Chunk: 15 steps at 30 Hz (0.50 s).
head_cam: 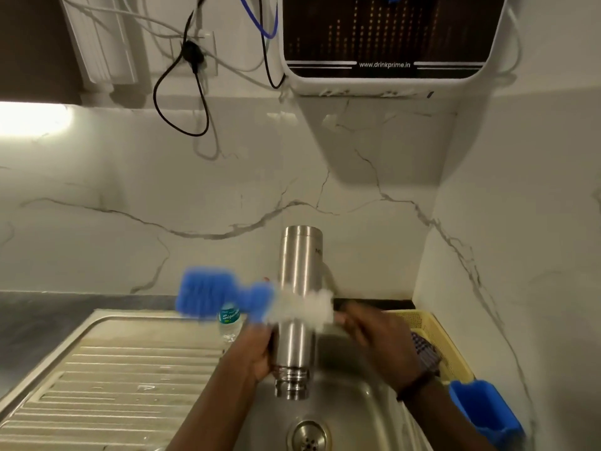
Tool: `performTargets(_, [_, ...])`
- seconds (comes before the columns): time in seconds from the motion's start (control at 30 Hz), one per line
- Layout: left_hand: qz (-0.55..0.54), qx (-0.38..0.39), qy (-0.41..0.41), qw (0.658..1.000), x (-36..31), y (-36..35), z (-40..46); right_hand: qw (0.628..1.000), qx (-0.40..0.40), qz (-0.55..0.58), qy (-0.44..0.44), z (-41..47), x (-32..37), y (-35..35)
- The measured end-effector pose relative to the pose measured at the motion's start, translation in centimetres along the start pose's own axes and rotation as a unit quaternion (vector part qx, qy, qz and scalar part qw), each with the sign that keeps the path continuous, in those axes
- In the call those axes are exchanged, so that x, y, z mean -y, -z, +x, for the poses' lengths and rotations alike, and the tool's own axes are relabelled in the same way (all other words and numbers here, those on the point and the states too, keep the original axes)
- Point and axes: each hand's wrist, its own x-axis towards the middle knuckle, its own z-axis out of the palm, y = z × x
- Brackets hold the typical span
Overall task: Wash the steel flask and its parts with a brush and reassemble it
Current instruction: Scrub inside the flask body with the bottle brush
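Note:
My left hand (pixel 257 349) grips the steel flask (pixel 297 271) near its threaded neck, holding it over the sink with the mouth toward me and the base pointing away. My right hand (pixel 374 333) grips the handle of a bottle brush (pixel 224 294). The brush lies across the flask's middle, its white bristles against the steel and its blue bristle head sticking out to the left, blurred by motion. No cap or other flask part is visible.
The steel sink basin (pixel 357 402) with its drain (pixel 309 436) lies below my hands; a ribbed drainboard (pixel 113 385) spreads left. A small plastic water bottle (pixel 229 320) stands behind it. A yellow basket (pixel 435 340) and blue holder (pixel 484 415) sit right. A water purifier (pixel 387 43) hangs above.

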Motion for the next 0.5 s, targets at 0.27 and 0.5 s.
performTargets(0.27, [-0.079, 0.107, -0.017, 0.991, -0.1, -1.3, 0.5, 0.994, -0.007, 0.041, -0.104, 4.2, -0.3, 1.8])
performTargets(0.5, [-0.057, -0.008, -0.031, 0.998, -0.1, 2.8, 2.4, 0.995, 0.032, 0.002, 0.095, -2.1, 0.8, -0.1])
